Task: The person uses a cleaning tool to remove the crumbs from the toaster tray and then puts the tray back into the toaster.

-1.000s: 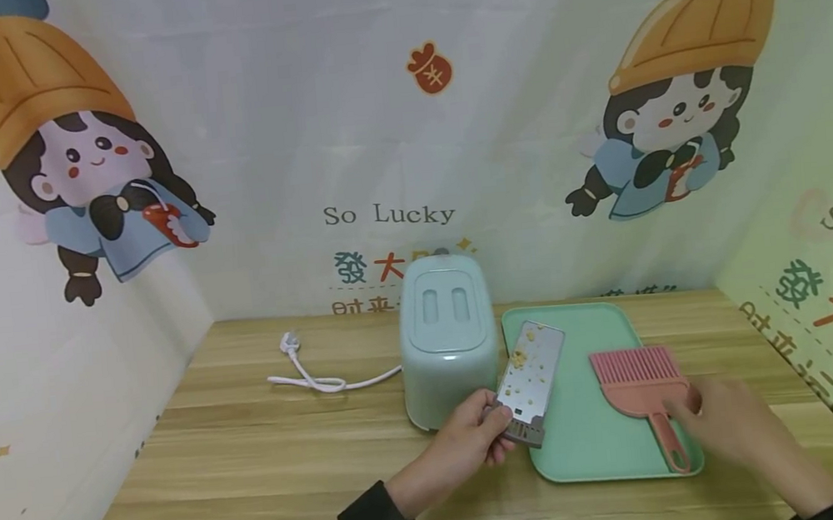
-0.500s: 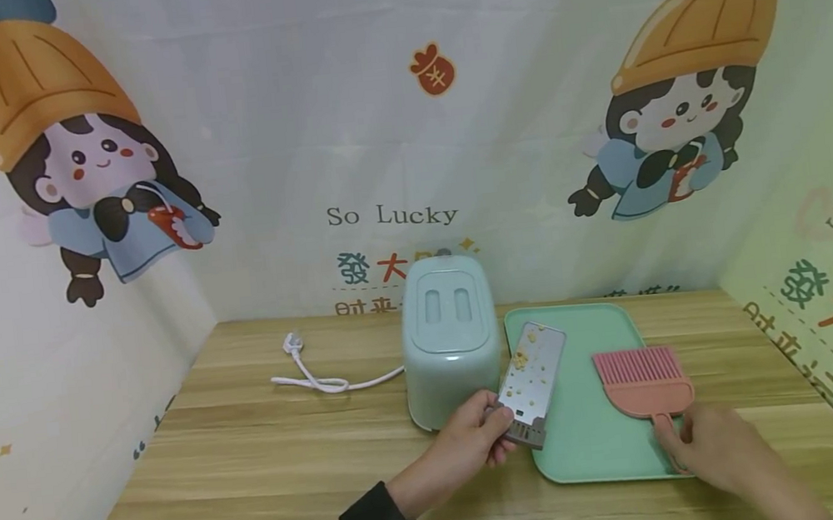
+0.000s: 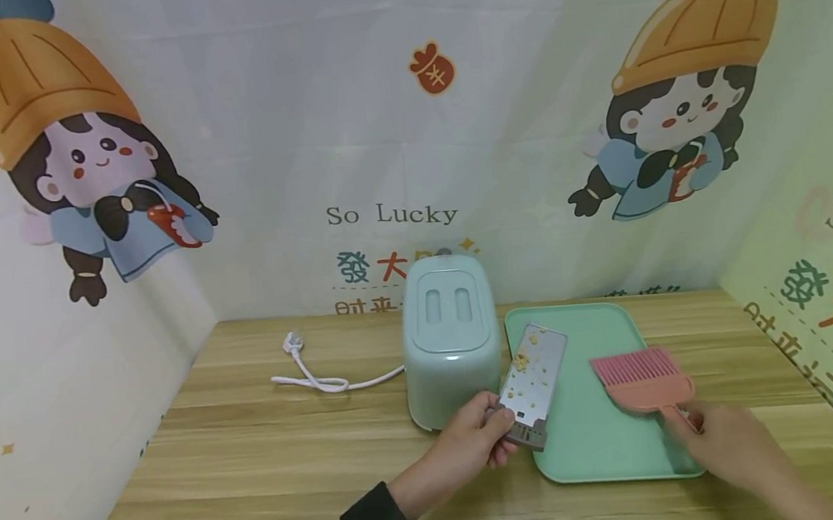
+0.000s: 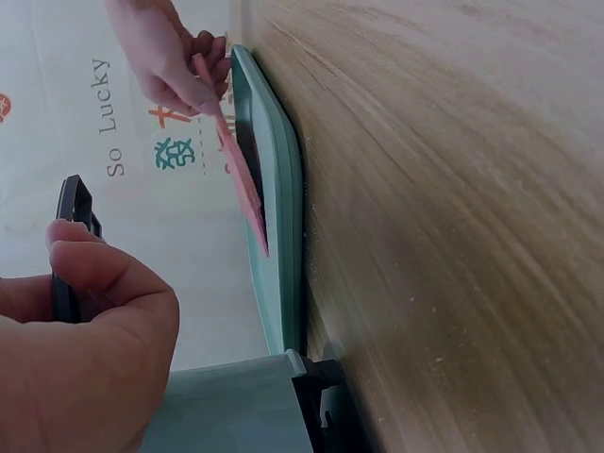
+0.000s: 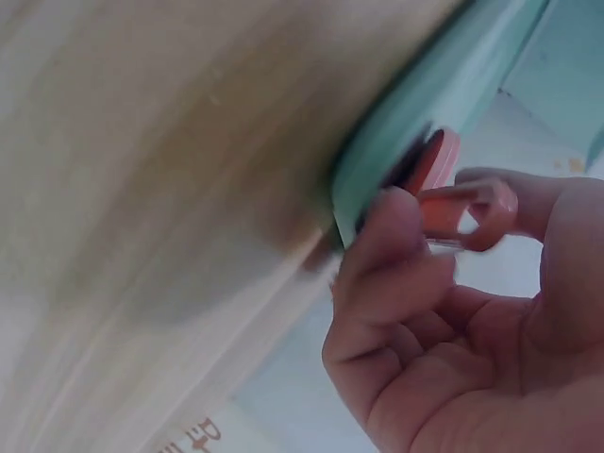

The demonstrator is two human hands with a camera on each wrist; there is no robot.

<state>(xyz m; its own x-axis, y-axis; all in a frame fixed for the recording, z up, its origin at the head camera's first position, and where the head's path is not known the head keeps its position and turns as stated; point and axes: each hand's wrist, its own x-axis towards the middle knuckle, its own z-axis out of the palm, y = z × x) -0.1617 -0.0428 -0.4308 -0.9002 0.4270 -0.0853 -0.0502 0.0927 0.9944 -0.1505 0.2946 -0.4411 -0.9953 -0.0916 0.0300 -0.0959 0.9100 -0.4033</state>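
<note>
My left hand pinches the grey end of a narrow metal crumb tray, dotted with yellowish crumbs. The piece is held up beside the toaster and overlaps the left side of the green tray in the head view. My right hand grips the handle of a pink brush between thumb and fingers. In the left wrist view the brush slants, its handle end raised and its bristles low over the green tray. The handle's loop shows between my fingers in the right wrist view.
A white power cord with its plug lies looped on the wooden table, left of the toaster. A printed cloth hangs behind the table and along both sides.
My right hand has slid down to the brush's handle, closed on it and raised that end, tilting the brush. My left hand and the crumb tray have stayed nearly still.
</note>
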